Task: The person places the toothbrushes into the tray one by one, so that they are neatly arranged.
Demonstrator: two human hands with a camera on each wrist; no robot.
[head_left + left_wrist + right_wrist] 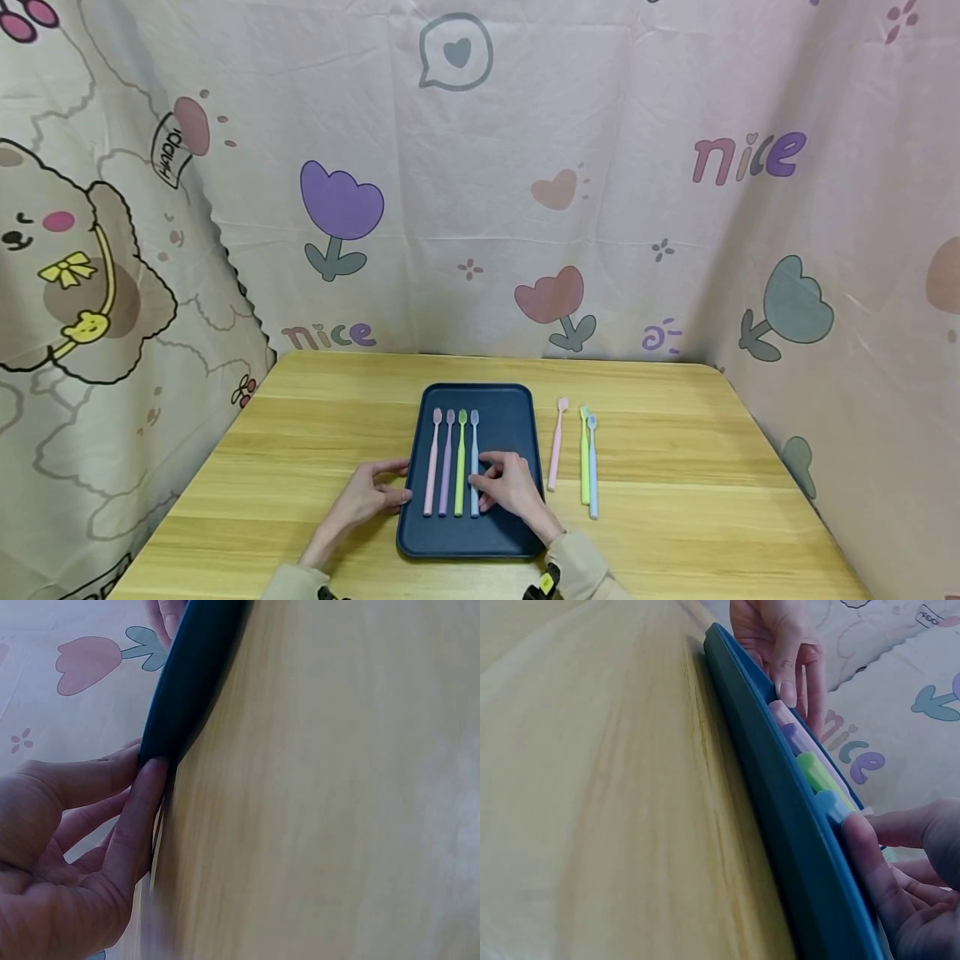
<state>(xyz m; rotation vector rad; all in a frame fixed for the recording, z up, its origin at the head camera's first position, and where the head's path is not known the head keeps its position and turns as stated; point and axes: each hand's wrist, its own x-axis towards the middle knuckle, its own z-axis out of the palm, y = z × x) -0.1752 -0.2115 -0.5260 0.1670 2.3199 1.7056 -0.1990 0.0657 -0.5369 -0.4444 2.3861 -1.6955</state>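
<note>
On the dark blue tray (510, 408), a pink toothbrush (431, 475), a purple toothbrush (446, 471), a green toothbrush (460, 475) and a light-blue toothbrush (475, 433) lie side by side, heads toward the far end. My right hand (510, 483) reaches over the tray from the right and pinches the light-blue brush by its handle, blue handle end (831, 806) at the fingertips in the right wrist view. With fairly straight, spread fingers, my left hand (363, 498) touches the tray's left rim. The left wrist view has these fingers (127, 832) right at the rim.
Right of the tray, another pink toothbrush (555, 454) lies on the wooden table (675, 467). Farther right, a second green toothbrush (584, 458) and a second blue toothbrush (593, 475) lie close together. A patterned curtain (480, 208) hangs behind the table and at its sides.
</note>
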